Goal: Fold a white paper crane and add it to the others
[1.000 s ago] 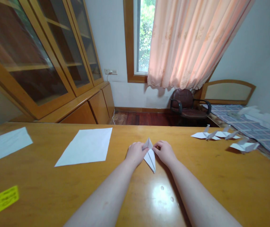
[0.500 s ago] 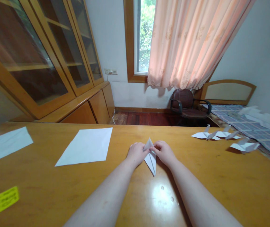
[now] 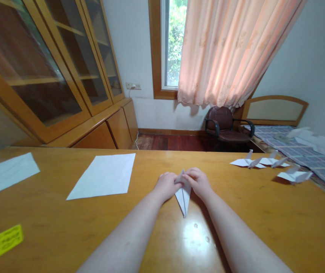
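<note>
A folded white paper (image 3: 183, 199), narrow and kite-shaped with a crease down its middle, lies on the table between my hands, its long point towards me. My left hand (image 3: 166, 185) is closed on its upper left part, with the thumb on the paper. From the other side my right hand (image 3: 198, 182) pinches the upper right part near the tip. Fingers cover some of the upper folds. To the right stand three folded paper cranes (image 3: 247, 163), white with raised wings or necks.
A flat white sheet (image 3: 104, 176) lies left of my hands, and another white sheet (image 3: 7, 174) is at the far left. A yellow label (image 3: 1, 242) sits near the left front of the wooden table (image 3: 65, 235). Beyond are a chair (image 3: 222, 123) and a bed (image 3: 281, 138).
The folded paper has shifted slightly towards me and turned a little, so its long point aims straighter at me. Both hands have moved slightly with it, keeping their hold.
</note>
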`<state>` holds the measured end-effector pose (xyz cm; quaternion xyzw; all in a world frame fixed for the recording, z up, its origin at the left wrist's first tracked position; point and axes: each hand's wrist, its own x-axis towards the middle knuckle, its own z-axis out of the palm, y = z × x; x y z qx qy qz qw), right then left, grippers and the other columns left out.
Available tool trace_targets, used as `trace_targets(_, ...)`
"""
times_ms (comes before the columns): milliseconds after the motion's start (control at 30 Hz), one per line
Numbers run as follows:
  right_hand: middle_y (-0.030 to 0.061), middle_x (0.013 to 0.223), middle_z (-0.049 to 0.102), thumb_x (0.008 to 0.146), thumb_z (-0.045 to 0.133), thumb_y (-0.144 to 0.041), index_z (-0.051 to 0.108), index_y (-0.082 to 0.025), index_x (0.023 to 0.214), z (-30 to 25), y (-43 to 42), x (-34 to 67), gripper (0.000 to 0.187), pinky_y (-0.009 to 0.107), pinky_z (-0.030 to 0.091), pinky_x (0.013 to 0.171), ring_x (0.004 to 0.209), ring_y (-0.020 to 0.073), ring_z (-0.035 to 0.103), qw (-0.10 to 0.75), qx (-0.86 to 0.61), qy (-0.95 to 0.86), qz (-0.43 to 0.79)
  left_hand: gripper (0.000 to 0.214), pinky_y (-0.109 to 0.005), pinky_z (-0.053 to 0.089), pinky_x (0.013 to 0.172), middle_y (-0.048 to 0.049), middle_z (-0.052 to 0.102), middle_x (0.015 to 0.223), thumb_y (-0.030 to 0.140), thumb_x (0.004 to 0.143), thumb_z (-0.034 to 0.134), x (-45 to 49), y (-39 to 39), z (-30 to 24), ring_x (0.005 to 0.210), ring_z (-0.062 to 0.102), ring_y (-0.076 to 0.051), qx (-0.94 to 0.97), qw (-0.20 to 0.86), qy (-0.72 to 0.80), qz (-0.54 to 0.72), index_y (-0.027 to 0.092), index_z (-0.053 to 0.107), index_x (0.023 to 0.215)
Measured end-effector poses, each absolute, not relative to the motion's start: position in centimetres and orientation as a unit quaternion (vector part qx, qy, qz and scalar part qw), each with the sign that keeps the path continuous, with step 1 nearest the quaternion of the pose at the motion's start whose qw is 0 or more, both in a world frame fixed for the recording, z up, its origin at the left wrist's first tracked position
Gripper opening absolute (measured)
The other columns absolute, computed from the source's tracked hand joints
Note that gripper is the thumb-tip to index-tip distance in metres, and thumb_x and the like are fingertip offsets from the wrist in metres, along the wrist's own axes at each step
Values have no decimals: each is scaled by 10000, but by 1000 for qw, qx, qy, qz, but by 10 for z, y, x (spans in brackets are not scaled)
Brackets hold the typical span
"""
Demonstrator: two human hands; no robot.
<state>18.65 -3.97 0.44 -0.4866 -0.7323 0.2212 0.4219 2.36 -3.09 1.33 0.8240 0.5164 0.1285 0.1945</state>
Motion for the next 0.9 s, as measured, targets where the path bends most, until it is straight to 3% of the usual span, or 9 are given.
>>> trace_targets(133, 56, 761, 633, 822, 538, -356, 681, -205, 707, 4, -40, 188, 238, 299, 444, 744, 778, 178, 574, 460, -479, -712, 227, 210, -278, 411, 737, -31, 661, 790, 378, 756, 542, 23, -30, 8, 795, 575, -187, 842, 175, 494, 130, 220, 680, 741)
trace_targets(400, 56, 772, 658, 780, 593, -379, 672, -207, 727, 8, -42, 186, 197, 312, 460, 760, 784, 184, 591, 456, -457, -721, 253, 220, -290, 406, 736, -29, 671, 807, 394, 755, 532, 23, -28, 3, 808, 575, -195, 846, 166, 488, 139, 240, 688, 751)
trace_targets(900, 51, 760, 667, 776, 615, -270, 688, -220, 753, 12, -46, 186, 91, 329, 475, 711, 741, 179, 599, 550, -415, -686, 234, 193, -280, 381, 738, -12, 674, 814, 352, 769, 530, 23, -28, 4, 808, 565, -185, 847, 178, 483, 136, 249, 692, 788)
